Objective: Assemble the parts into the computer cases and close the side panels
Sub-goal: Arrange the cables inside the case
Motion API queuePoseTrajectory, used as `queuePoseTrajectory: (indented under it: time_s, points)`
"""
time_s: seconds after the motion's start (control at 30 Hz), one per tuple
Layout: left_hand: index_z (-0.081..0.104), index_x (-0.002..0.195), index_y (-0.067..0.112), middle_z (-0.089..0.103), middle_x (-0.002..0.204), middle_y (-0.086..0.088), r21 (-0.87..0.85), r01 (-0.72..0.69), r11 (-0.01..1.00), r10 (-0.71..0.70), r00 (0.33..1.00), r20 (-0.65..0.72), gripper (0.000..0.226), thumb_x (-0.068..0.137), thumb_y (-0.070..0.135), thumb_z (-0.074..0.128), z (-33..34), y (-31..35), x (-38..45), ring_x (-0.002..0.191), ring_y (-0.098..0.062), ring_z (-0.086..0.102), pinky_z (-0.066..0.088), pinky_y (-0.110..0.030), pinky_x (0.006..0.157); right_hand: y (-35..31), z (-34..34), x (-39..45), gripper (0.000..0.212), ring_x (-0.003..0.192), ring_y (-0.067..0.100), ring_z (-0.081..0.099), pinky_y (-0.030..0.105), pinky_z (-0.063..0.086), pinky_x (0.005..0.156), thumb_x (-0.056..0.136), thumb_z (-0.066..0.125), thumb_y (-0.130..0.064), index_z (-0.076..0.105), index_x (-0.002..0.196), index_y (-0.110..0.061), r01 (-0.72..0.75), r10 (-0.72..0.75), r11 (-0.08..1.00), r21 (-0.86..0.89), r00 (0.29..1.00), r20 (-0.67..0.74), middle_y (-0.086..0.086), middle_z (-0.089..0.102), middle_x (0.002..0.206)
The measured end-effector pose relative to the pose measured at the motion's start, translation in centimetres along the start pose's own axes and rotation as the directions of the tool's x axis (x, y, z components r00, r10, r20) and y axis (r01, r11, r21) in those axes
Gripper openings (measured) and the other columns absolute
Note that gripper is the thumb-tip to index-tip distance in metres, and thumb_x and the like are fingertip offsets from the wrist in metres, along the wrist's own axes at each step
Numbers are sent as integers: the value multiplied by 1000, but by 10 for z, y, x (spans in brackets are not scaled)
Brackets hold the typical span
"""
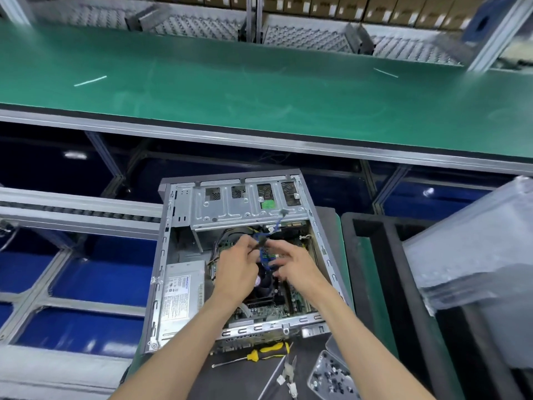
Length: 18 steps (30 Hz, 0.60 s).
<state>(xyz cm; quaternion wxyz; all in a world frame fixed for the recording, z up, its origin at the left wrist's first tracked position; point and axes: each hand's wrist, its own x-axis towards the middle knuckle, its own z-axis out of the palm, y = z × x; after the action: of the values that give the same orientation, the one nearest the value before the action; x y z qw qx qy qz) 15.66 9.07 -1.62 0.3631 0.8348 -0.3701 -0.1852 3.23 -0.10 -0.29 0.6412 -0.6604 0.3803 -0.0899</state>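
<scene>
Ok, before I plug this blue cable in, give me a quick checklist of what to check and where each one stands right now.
1. Side panel off, computer case open: ok.
2. Blue cable in hand: ok, the left hand pinches its dark connector, and the right hand is at the cable lower down.
3. Far end of the cable seated near the drive cage: cannot tell.
4. Target socket on the motherboard visible: cannot tell, the hands cover it.
5. Connector orientation: cannot tell, too small.
6. Yellow screwdriver within reach in front of the case: ok.
</scene>
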Motion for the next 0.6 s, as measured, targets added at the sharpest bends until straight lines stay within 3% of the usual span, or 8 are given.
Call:
queuePoseTrajectory:
  time_s: [0.1,0.23,0.3,0.37,0.47,0.53,0.57,0.6]
  points:
    - [61,99,33,65,75,11,-208,-88,974,90,996,-1,17,99,17,56,-9,16,-10,72,-5,62,48,-21,65,1,1,-7,72,102,19,68,43,57,88,73,62,18,60,133,-23,111,-111,994,5,992,61,1,65,121]
    - [66,92,34,67,75,8,-516,-133,846,147,989,-14,15,97,21,61,-24,31,-17,65,-6,60,47,-18,61,1,2,-6,40,101,11,65,34,52,94,79,82,-10,73,117,-19,129,-147,901,-414,989,-12,-3,67,115]
    - [68,82,24,66,71,3,-653,-111,749,122,992,-28,15,94,28,60,-32,31,-17,58,-11,52,40,-18,52,-1,3,-7,17,95,11,65,30,50,92,87,77,-15,79,103,-15,144,-248,834,-532,960,-129,-2,73,104]
    - [65,72,15,66,70,-3,-728,-46,684,34,999,-31,31,92,35,55,-39,25,-16,58,-15,48,34,-21,48,-4,1,-11,8,87,2,65,21,49,83,89,74,-15,80,92,-17,177,-347,859,-481,891,-292,-9,74,92]
    - [56,75,11,65,71,0,-557,62,828,-65,998,13,44,88,51,46,-40,14,-13,60,-16,49,38,-29,53,-14,-8,-18,14,74,4,67,18,51,70,87,73,-10,78,82,-21,262,-382,909,-326,835,-396,-14,72,75]
    - [55,95,21,64,97,5,-231,49,972,-46,999,16,18,90,38,51,-38,8,-10,80,-16,58,46,-34,70,-25,-14,-22,18,66,13,68,26,56,65,85,72,-3,78,78,-19,326,-366,931,-166,829,-422,-5,72,69]
    - [51,111,30,56,114,8,-100,5,995,1,998,65,24,88,28,56,-36,9,-10,93,-14,58,48,-36,78,-31,-17,-23,18,63,15,67,27,56,63,84,72,1,78,78,-16,368,-368,926,-85,828,-424,0,72,68]
    - [43,125,38,44,124,10,-5,-62,998,62,990,128,48,83,21,60,-34,11,-11,102,-14,55,49,-39,83,-37,-19,-24,18,61,16,66,26,54,63,83,71,4,78,79,-12,406,-372,914,-7,830,-415,4,71,67]
